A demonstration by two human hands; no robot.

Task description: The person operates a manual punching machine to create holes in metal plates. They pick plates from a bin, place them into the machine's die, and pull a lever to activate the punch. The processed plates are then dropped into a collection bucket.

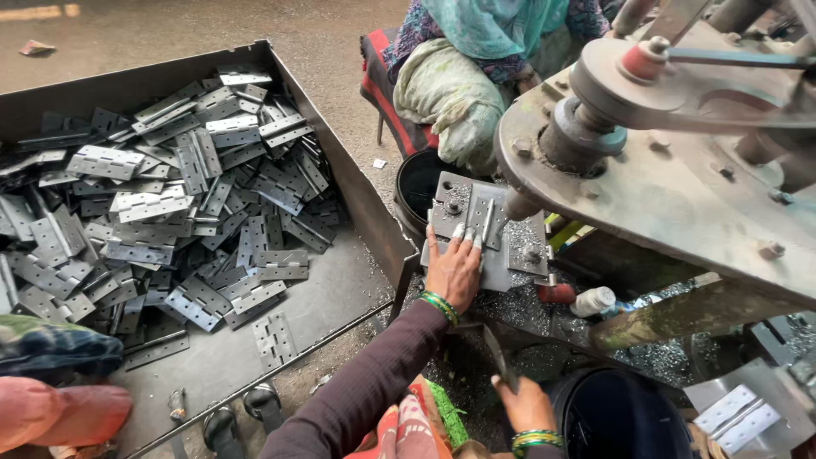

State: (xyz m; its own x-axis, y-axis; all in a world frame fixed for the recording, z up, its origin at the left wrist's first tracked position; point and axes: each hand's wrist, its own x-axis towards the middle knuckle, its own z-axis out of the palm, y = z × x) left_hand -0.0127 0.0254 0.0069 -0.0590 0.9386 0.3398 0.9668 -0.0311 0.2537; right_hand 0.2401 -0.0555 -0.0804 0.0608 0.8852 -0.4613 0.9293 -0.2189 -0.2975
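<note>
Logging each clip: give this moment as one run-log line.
left hand: pressing hinge on press bed | right hand: gripping lever | tray: loose hinges

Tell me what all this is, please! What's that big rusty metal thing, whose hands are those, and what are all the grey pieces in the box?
The picture comes from a camera on a person's head, looking down at their own hands. The left hand lies flat on a small metal work plate, holding a grey hinge in place under the big rusty machine; its spindle tip points down at the plate. The right hand grips a dark lever handle lower down. The large metal tray on the left is heaped with many flat grey hinges. Shiny metal shavings lie around the plate. Two dark buckets stand nearby. Another person in a green shawl sits behind the machine.
</note>
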